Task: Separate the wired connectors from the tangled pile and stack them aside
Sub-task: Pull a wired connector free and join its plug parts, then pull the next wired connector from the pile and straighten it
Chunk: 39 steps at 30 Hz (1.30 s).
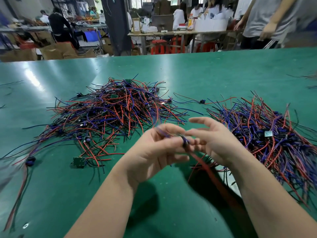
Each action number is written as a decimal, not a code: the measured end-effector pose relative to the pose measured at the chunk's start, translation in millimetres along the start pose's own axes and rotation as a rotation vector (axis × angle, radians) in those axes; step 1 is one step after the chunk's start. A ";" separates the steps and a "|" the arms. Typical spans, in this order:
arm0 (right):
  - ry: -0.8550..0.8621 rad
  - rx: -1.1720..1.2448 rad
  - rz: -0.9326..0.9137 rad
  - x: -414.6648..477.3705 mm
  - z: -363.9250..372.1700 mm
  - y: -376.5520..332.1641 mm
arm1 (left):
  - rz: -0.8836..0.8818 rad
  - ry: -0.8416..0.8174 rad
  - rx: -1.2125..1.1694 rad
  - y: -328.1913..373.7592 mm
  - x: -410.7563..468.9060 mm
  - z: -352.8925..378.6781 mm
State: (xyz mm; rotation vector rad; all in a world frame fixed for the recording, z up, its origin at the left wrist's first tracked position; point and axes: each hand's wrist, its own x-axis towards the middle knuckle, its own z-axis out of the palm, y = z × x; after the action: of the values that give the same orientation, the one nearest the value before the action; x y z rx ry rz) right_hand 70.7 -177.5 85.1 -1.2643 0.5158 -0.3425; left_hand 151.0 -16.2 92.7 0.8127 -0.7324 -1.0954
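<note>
Holds one wired connector (184, 141) up over the green table (171, 212), between both hands and nearer than either heap. Pinches it with the left hand (154, 150), fingers curled round the purple wires at the upper end. Grips the dark end with the thumb and lower fingers of the right hand (217, 143), with the forefinger stretched out loose above; blurred there, so cannot make out the connector's shape. Lets a red wire (211, 174) hang from the grip, down and to the right toward the near table edge. Faces the tangled pile (111, 110) beyond the left hand, in the middle of the table: red, blue, purple and black wires heaped over small dark plugs and a few green boards. Has the sorted stack (267, 134) just beside the right hand and forearm, wires lying more nearly one way, fanned toward the near right corner. Sees a loose plug (202, 101) with thin wires between pile and stack, apart from both, a small green board (78, 161) at the near fringe of the pile, and a stray plug (30, 160) well off to the left
</note>
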 end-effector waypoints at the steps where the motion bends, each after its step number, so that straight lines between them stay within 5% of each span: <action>1: -0.081 -0.095 -0.021 -2.1 3.7 3.5 | 0.071 0.064 -0.099 1.5 1.7 -0.3; 4: -0.242 -0.085 -0.099 -7.3 18.5 9.7 | 0.242 0.338 -0.103 0.5 8.2 -1.5; 8: -0.186 0.246 -0.128 -5.9 29.0 11.5 | 0.421 0.520 0.293 -11.9 15.0 0.7; 12: -0.099 0.383 -0.072 -4.1 26.0 5.6 | 0.386 0.404 0.464 -21.0 16.1 -1.0; 15: -0.038 0.370 -0.054 -4.5 19.7 -2.6 | 0.269 0.318 0.363 -15.4 14.0 -3.9; 18: -0.034 0.353 -0.051 -4.2 15.7 -3.3 | 0.140 0.405 0.138 -9.8 13.9 1.3; 23: -0.091 0.110 0.008 -5.1 17.0 4.6 | 0.009 0.460 0.309 -19.7 14.2 4.6; 26: 0.022 0.007 -0.028 -3.8 14.2 3.5 | -0.039 0.466 0.360 -22.4 12.5 2.6; 33: 0.385 0.360 -0.133 3.3 -23.9 -16.8 | -0.283 0.143 0.501 -25.8 6.4 -0.3; 39: 0.505 0.559 -0.261 9.8 -31.9 -14.1 | -0.219 0.227 0.495 -17.1 5.1 -4.9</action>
State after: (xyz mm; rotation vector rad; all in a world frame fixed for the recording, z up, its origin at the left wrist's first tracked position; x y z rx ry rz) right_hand 62.0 -212.3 90.2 -0.6900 0.6244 -0.9702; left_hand 148.7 -24.2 76.1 1.4431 -0.7426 -1.0029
